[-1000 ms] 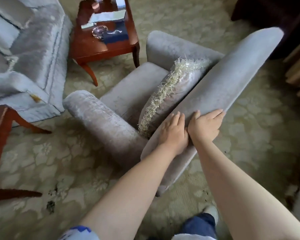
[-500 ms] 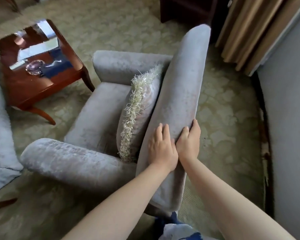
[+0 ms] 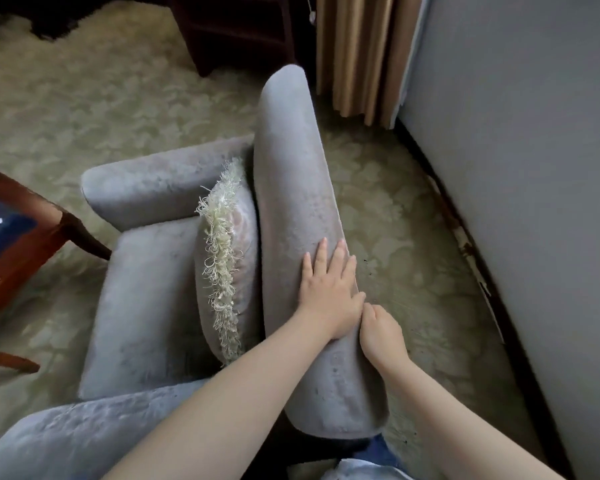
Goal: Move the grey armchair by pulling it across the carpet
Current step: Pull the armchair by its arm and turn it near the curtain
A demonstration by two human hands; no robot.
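The grey armchair [image 3: 146,306] stands on the pale patterned carpet [image 3: 84,109], seen from behind its backrest. A fringed cushion [image 3: 229,265] leans against the backrest's inner face. My left hand [image 3: 326,292] lies flat on the top of the backrest with straight fingers. My right hand [image 3: 381,334] grips the backrest's rear edge, its fingers curled round behind and hidden.
A dark red wooden side table [image 3: 18,237] is at the left, close to the chair's arm. A grey wall [image 3: 520,202] with dark skirting runs along the right. Beige curtains [image 3: 357,53] and dark furniture [image 3: 243,29] stand at the back.
The armchair has swung round and come nearer me and the wall. The side table has slid to the left edge. My right hand has shifted from the backrest's top to its rear edge.
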